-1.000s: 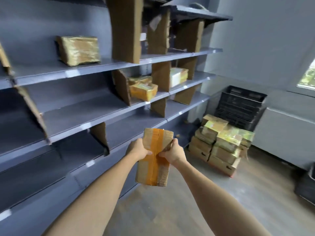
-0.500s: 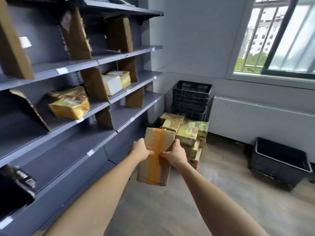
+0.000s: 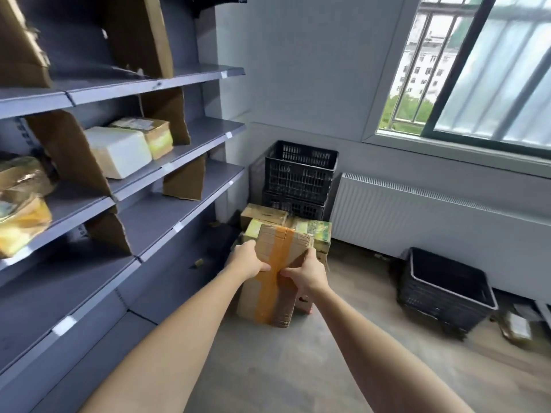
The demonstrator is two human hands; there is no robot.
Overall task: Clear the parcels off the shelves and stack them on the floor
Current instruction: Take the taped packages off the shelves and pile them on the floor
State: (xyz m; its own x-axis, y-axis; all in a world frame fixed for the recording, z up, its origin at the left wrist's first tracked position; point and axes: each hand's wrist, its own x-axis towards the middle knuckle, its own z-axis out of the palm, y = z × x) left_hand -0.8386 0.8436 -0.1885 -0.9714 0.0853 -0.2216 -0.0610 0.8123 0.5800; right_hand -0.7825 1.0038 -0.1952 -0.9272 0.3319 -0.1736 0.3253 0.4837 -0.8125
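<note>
Beside grey shelves, both hands are gripping a taped cardboard parcel above the floor: left hand and right hand fingers curling round its upper sides.

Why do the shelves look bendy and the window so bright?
In the head view, the wide-angle lens bows the shelves and tilts the window frame; daylight washes out the panes; the parcels at the left edge smear with blur, while the taped parcel held by the left hand and right hand looks fairly sharp.
</note>
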